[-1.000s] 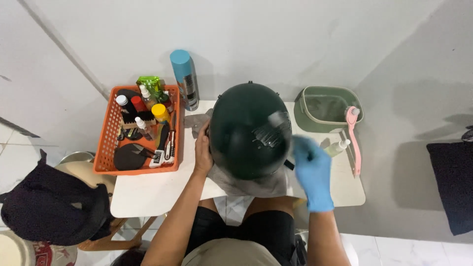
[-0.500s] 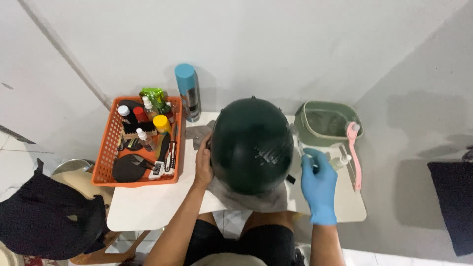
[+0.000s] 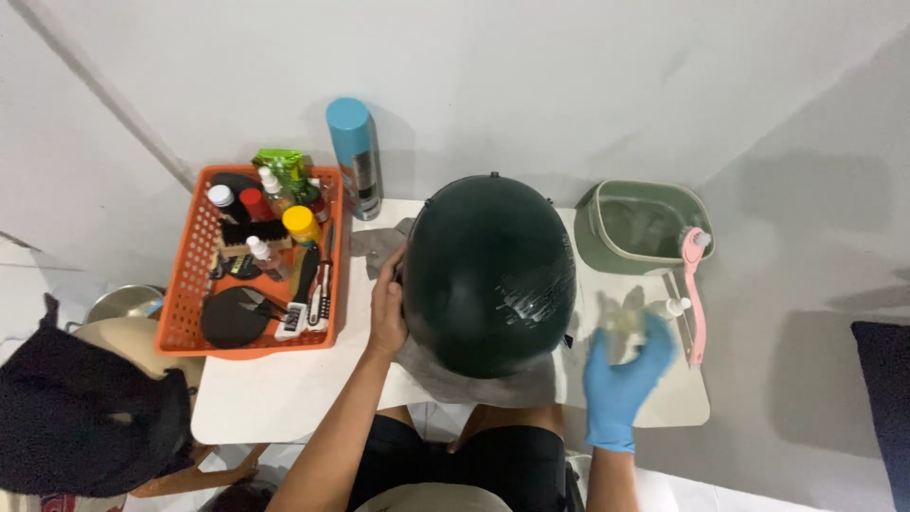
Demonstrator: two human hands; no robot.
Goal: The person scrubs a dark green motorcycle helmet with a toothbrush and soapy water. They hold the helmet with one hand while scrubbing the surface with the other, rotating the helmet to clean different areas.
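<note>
The dark green helmet (image 3: 488, 275) sits dome-up at the middle of the white table (image 3: 275, 398), on a grey cloth (image 3: 474, 379) whose lower part hangs over the near edge. Your left hand (image 3: 387, 313) lies flat against the helmet's left side with the fingers spread on the shell; it braces the helmet and does not grip it. A wet or smeared patch shows on the right side of the dome.

Your gloved right hand (image 3: 621, 374) is beside the helmet, toward the right edge of the table. It is motion-blurred. The fingers appear closed around a pale, translucent item (image 3: 621, 322), but the blur makes it impossible to tell what the item is or how firm the hold is.

Risks from this position:
- The helmet rests partly on overhanging cloth. A pull on the cloth, or a push from the right without the left hand's counter-pressure, may roll the helmet off the near edge.
- A fast sweep of the right hand may strike the small white bottle (image 3: 675, 305) and the pink long-handled brush (image 3: 694, 284) near the right edge, or the green basin (image 3: 645, 228) at the far right corner.
- The tall blue spray can (image 3: 355, 156), at the far edge just beside the orange basket (image 3: 194, 294), may tip if the helmet shifts left.
</note>
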